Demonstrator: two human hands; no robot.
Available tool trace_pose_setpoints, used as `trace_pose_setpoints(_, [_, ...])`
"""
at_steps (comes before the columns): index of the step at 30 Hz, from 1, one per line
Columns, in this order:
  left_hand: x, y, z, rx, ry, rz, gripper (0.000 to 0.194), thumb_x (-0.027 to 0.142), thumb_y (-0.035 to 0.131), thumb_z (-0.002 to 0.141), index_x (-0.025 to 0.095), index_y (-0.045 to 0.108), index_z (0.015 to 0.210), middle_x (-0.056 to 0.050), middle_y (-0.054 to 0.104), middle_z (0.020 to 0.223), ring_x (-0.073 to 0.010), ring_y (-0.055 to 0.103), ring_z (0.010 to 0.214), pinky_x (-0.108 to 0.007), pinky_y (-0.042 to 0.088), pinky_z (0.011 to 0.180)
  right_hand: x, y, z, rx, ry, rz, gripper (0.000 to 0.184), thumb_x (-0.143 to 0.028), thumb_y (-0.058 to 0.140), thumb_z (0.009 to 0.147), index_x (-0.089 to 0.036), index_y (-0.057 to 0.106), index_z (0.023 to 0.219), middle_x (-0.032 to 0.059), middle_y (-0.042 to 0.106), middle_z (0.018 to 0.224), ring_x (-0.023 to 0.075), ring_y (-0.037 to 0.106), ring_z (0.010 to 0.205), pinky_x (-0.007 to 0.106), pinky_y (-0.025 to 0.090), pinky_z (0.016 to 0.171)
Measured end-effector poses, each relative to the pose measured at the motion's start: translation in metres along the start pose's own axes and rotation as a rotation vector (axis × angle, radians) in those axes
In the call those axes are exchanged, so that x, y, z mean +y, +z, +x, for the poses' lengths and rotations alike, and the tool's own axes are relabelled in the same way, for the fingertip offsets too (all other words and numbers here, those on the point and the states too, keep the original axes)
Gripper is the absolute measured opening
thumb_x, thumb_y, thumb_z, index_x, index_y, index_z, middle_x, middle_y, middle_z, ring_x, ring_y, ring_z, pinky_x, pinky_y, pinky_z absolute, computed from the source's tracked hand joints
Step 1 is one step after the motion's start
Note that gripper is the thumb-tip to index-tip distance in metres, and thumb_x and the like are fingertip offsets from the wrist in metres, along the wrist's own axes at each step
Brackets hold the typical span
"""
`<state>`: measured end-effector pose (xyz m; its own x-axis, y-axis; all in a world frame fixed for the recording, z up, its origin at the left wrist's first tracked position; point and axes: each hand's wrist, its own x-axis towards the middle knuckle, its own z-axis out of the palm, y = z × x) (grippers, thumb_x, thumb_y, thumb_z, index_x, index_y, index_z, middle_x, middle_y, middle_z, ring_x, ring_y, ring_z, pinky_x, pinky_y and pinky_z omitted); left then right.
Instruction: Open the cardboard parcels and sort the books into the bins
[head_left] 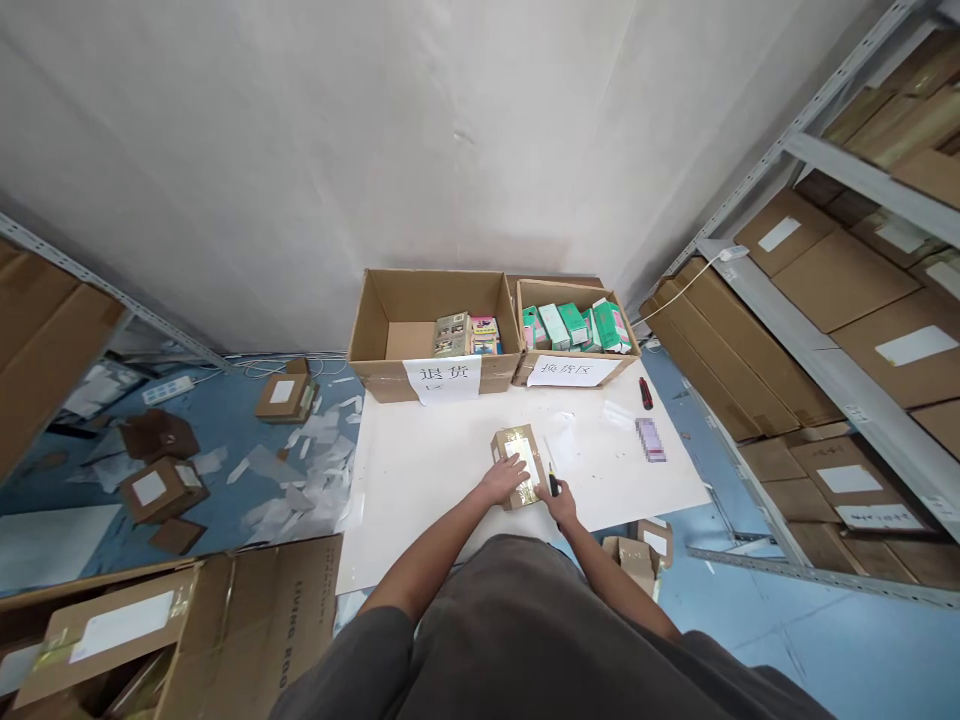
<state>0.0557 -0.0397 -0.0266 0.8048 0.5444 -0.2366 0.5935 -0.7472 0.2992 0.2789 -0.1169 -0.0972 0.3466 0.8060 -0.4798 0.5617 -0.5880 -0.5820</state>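
A small taped cardboard parcel [519, 462] with a white label lies on the white table [420, 480], near its front edge. My left hand [504, 480] rests flat on the parcel's near left side, fingers spread over the label. My right hand [559, 500] sits just right of the parcel, closed around a small black tool [553, 484] that points at the parcel's edge.
Two open cartons stand at the table's back: the left carton [390, 320] holds a few small boxes, the right carton [577, 295] several green and pink ones. A red-black pen [646, 393] and a small card [650, 439] lie right. Parcels and paper scraps litter the floor left; shelves flank both sides.
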Motion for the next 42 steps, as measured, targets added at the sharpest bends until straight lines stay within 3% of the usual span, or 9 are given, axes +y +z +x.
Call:
trace_pose_setpoints(3, [0.003,-0.007,0.000,-0.006,-0.065,0.028,0.053,0.026,0.081,0.073,0.023,0.064,0.123,-0.015,0.061,0.134,-0.0343,0.049,0.132,-0.045,0.037,0.108,-0.008,0.009,0.002,0.014,0.009,-0.001,0.060,-0.058,0.072,0.081,-0.022,0.057,0.127,0.0122,0.074,0.117,0.0290,0.072,0.109,0.035,0.056,0.088])
trace_pose_setpoints(6, [0.005,-0.008,-0.010,0.021,-0.240,-0.013,0.055,0.041,0.085,0.069,0.021,0.067,0.117,-0.018,0.060,0.131,-0.0376,0.050,0.127,-0.048,0.038,0.105,-0.045,0.011,0.020,0.004,-0.010,-0.046,0.063,-0.053,0.077,0.078,-0.022,0.056,0.128,0.0112,0.073,0.118,0.0290,0.071,0.110,0.036,0.055,0.090])
trace_pose_setpoints(11, [0.009,0.007,-0.024,0.091,-0.413,-0.065,0.054,0.029,0.078,0.077,0.021,0.060,0.128,-0.016,0.052,0.150,-0.0336,0.043,0.142,-0.046,0.031,0.116,-0.090,0.010,0.039,-0.060,-0.128,-0.126,0.061,-0.049,0.080,0.077,-0.025,0.053,0.126,0.0099,0.073,0.112,0.0288,0.071,0.105,0.035,0.054,0.086])
trace_pose_setpoints(14, [0.011,0.013,-0.021,0.021,-0.479,-0.094,0.068,0.027,0.083,0.072,0.021,0.055,0.134,-0.015,0.037,0.164,-0.0335,0.032,0.152,-0.045,0.025,0.122,-0.083,0.001,0.034,-0.124,-0.184,-0.084,0.046,-0.053,0.067,0.089,-0.026,0.051,0.122,0.0040,0.073,0.095,0.0238,0.073,0.085,0.031,0.053,0.074])
trace_pose_setpoints(17, [0.013,0.012,-0.015,-0.011,-0.521,-0.132,0.075,0.029,0.087,0.068,0.020,0.053,0.135,-0.019,0.036,0.165,-0.0342,0.031,0.153,-0.045,0.028,0.120,-0.059,-0.019,0.024,-0.341,-0.274,-0.007,0.031,-0.054,0.050,0.099,-0.027,0.051,0.114,-0.0037,0.068,0.078,0.0165,0.067,0.060,0.026,0.050,0.062])
trace_pose_setpoints(20, [0.013,0.009,-0.010,-0.001,-0.541,-0.154,0.078,0.030,0.088,0.066,0.018,0.053,0.135,-0.022,0.038,0.163,-0.0367,0.034,0.152,-0.045,0.032,0.116,-0.041,-0.041,0.018,-0.535,-0.368,-0.104,0.028,-0.051,0.046,0.102,-0.025,0.057,0.103,-0.0043,0.067,0.076,0.0124,0.063,0.053,0.022,0.047,0.060])
trace_pose_setpoints(28, [0.010,0.008,-0.003,-0.025,-0.545,-0.154,0.082,0.031,0.092,0.062,0.019,0.055,0.134,-0.023,0.042,0.160,-0.0400,0.038,0.149,-0.047,0.037,0.111,-0.067,-0.054,0.026,-0.364,-0.449,-0.657,0.027,-0.053,0.060,0.099,-0.028,0.068,0.104,0.0061,0.075,0.096,0.0268,0.069,0.099,0.028,0.044,0.078])
trace_pose_setpoints(38, [0.012,0.008,-0.005,-0.035,-0.590,-0.183,0.100,0.029,0.095,0.058,0.015,0.048,0.145,-0.025,0.050,0.154,-0.0378,0.044,0.146,-0.041,0.041,0.111,-0.079,-0.062,0.039,-0.519,-0.488,-0.728,0.033,-0.055,0.064,0.095,-0.023,0.071,0.089,0.0097,0.074,0.092,0.0295,0.071,0.093,0.031,0.046,0.074])
trace_pose_setpoints(42, [0.012,0.008,-0.005,-0.031,-0.623,-0.194,0.105,0.030,0.096,0.056,0.014,0.046,0.147,-0.027,0.047,0.155,-0.0385,0.053,0.138,-0.040,0.044,0.107,-0.069,-0.058,0.033,-0.614,-0.370,-0.569,0.036,-0.057,0.062,0.095,-0.022,0.069,0.088,0.0035,0.069,0.071,0.0215,0.069,0.066,0.027,0.045,0.063])
